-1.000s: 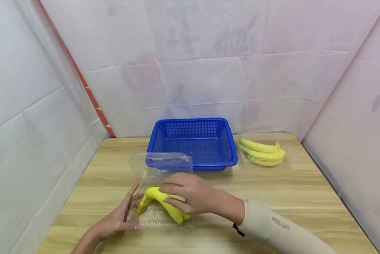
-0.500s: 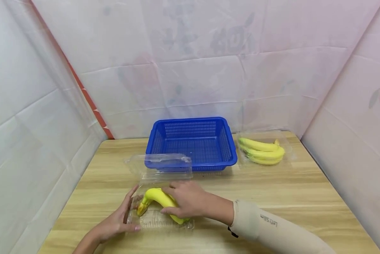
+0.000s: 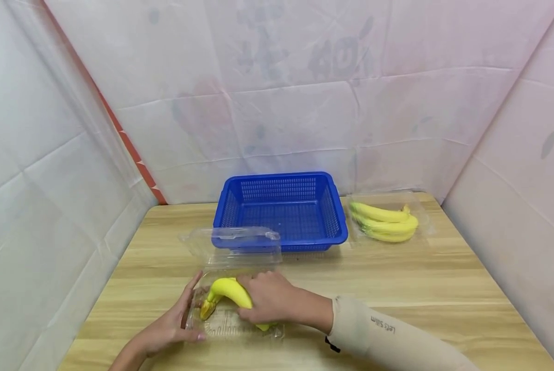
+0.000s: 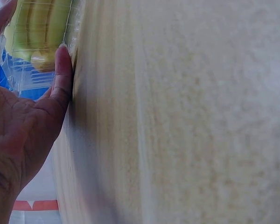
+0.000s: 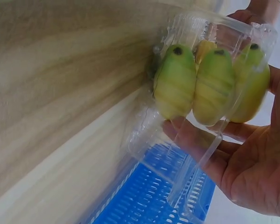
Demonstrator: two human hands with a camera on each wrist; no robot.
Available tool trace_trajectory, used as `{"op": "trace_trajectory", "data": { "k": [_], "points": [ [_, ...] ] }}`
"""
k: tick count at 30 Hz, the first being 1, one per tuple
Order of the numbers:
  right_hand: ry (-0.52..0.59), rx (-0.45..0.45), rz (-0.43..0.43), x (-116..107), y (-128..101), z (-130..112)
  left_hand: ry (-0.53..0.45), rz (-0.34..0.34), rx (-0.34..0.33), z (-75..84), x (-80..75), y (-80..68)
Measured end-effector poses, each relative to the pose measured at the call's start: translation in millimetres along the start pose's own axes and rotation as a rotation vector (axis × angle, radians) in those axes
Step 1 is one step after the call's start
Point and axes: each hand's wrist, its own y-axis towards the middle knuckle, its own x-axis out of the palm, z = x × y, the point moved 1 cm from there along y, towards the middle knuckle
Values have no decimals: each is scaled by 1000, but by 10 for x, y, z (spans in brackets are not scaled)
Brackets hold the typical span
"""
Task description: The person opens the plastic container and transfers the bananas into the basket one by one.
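Observation:
A yellow bunch of bananas (image 3: 232,291) lies in a clear plastic clamshell box (image 3: 226,330), stem end to the left. The lid (image 3: 240,252) stands raised at the back, in front of the basket. My right hand (image 3: 270,299) grips the bunch from above, fingers reaching over its far side and thumb on the near side. Green tips of three bananas (image 5: 214,86) show in the right wrist view, with the fingers beside them. My left hand (image 3: 168,322) holds the box's left end between thumb and fingers; its thumb (image 4: 63,70) touches the box edge in the left wrist view.
A blue plastic basket (image 3: 219,206) stands at the back middle of the wooden table (image 3: 420,288). To its right, another bunch of bananas (image 3: 388,224) lies in a clear plastic box (image 3: 420,206). White printed sheets (image 3: 295,113) enclose the table at the back and sides.
My right hand has come down and closed around the bunch of bananas, its fingers moving over the far side. The left hand keeps its place at the box's left end.

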Motion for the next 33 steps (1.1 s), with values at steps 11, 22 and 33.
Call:
{"op": "trace_trajectory", "data": {
  "k": [11,22,33],
  "points": [
    [112,29,-49,20,34,-36,6,-6,3,-7,-43,-29],
    [179,82,-79,38,-3,-49,-41,-29,-30,-18,-26,-9],
    [141,83,-52,24,-35,-59,-4,-47,-25,13,-75,38]
  ]
}}
